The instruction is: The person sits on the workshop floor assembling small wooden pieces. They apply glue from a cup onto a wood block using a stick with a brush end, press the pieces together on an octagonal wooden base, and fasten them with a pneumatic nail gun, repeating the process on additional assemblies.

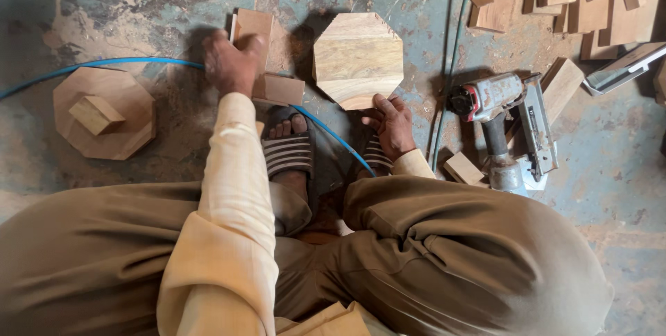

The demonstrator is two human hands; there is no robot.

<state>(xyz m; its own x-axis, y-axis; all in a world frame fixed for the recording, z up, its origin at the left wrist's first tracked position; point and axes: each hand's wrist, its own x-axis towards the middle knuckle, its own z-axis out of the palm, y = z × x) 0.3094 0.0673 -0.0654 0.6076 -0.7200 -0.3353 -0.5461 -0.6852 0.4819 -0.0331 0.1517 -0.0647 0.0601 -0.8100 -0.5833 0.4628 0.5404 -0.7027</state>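
Octagonal wooden panel (357,60) stands on the floor (610,169) just beyond the person's feet, tilted up on its lower edge, and the right hand (392,124) steadies it there, fingers curled around that bottom edge with the thumb against the face. Nearest the camera, the person sits low with knees spread in brown trousers, both feet in striped sandals (288,152) planted between them, and a blue hose (104,65) runs across the floor and under the feet. The left hand (232,62) reaches forward past the left foot and rests on a small flat wooden board (255,30); its fingers are bent over the board's near edge, though I cannot tell whether they actually grip it or only press on it. Another small board (281,89) lies touching just below that hand. Off to the left, well apart, a second octagonal panel (104,114) lies flat with a small wooden block (96,114) already set on its middle, so by my judgement one piece looks further along while the upright panel is bare on its visible face. To the right, a pneumatic nail gun (503,117) lies on the floor untouched, near a loose offcut (463,168). Farthest back, at the top right, a heap of cut wooden pieces (590,3) waits.
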